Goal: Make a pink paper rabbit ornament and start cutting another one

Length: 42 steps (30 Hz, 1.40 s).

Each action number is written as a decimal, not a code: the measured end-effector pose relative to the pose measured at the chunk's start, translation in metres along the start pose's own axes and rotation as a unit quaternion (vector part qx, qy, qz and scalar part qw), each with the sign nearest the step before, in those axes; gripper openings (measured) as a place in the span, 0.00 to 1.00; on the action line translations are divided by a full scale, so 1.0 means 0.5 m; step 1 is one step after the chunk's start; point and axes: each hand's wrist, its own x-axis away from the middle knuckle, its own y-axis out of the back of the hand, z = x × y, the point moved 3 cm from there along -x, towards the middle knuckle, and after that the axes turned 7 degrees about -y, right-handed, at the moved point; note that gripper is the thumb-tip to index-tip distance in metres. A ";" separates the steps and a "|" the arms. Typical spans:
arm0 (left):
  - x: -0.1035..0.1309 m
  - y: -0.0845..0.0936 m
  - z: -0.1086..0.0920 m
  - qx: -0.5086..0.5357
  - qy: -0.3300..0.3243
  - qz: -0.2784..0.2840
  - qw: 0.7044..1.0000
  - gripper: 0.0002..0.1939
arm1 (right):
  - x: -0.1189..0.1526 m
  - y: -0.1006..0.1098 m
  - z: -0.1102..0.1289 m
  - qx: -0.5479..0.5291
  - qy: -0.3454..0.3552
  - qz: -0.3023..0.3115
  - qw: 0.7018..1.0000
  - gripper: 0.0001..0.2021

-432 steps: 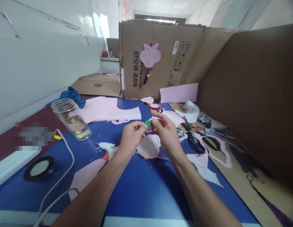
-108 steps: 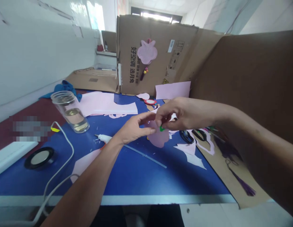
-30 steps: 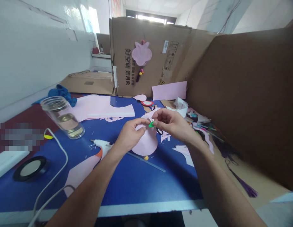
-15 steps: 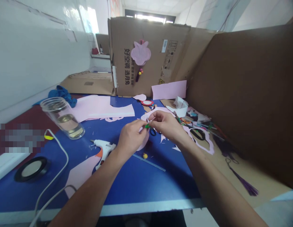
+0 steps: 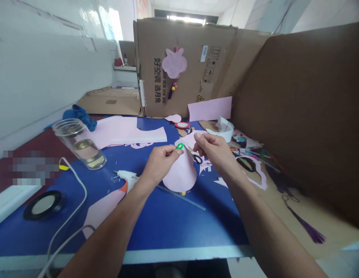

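Note:
My left hand (image 5: 162, 164) is closed, with thumb and forefinger pinching a small green ring (image 5: 180, 146). Just below it is a pink paper shape (image 5: 179, 173) with a rounded lower edge; whether it hangs from the ring or lies on the table I cannot tell. To the right, my right hand (image 5: 212, 148) is raised with its fingers curled together; anything in them is too small to see. Between the hands, scissors with black handles (image 5: 197, 158) lie partly behind the pink paper. A yellow bead (image 5: 183, 193) peeks out under the paper's lower edge.
On the left are a white glue gun (image 5: 127, 177), a jar of liquid (image 5: 87, 150), black tape (image 5: 43, 204) and a cable (image 5: 81, 185). A glue stick (image 5: 191, 201) lies in front. Right are paper scraps and a purple tassel (image 5: 309, 227). Cardboard walls (image 5: 243, 65) stand behind and right.
My hands have moved apart, the right one away to the right. The green ring now shows clearly at my left fingertips. The pink paper is more exposed and covers most of the yellow bead.

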 end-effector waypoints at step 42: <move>0.024 -0.017 -0.042 -0.276 -0.213 -0.022 0.937 0.14 | 0.038 -0.055 0.002 -0.065 0.061 -0.004 0.996 0.13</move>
